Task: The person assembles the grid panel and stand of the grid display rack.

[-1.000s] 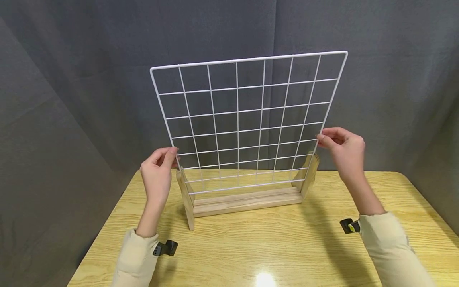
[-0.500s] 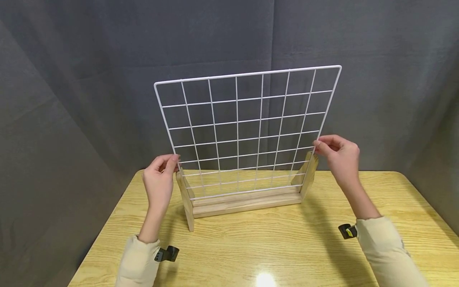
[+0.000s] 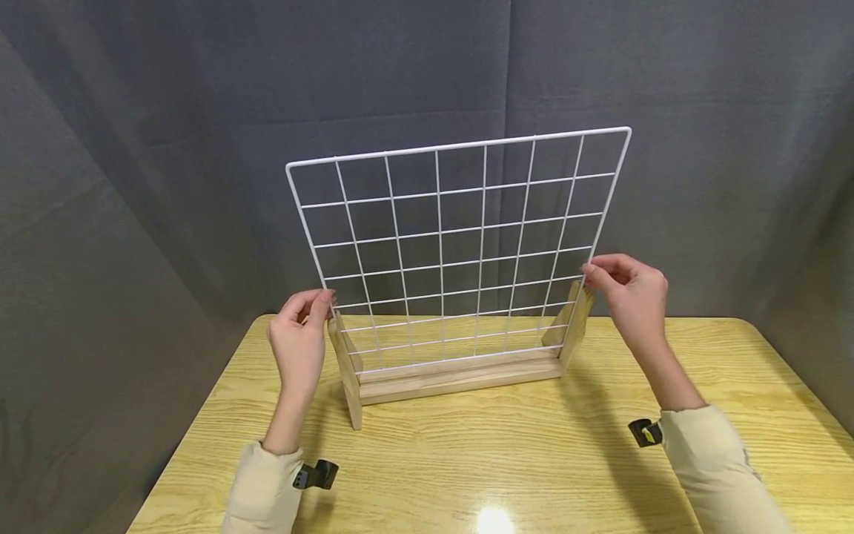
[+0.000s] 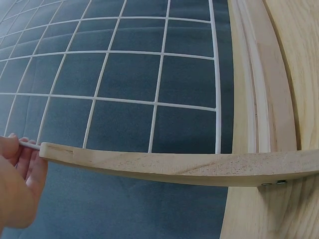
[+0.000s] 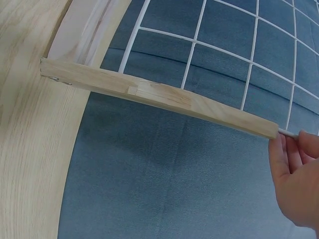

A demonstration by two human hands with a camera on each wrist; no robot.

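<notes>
Here, hands (image 3: 300, 341) (image 3: 630, 297) pinching a white wire grid (image 3: 454, 245) above a yellow wood-grain table (image 3: 480, 460), grey cloth backdrop (image 3: 133, 148) behind.

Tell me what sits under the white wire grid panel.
Under the wire grid sits a wooden stand on the table; the grid's lower edge sits between its uprights, at the base rail. Whether it rests in the groove cannot be seen.

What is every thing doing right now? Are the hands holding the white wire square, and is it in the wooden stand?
White wire grid: upright, leaning back, bottom edge down in the wooden stand.
Wooden stand: standing on the table.
Left hand: pinching the grid's left edge.
Right hand: pinching the grid's right edge.
Table: bearing the stand.
</notes>
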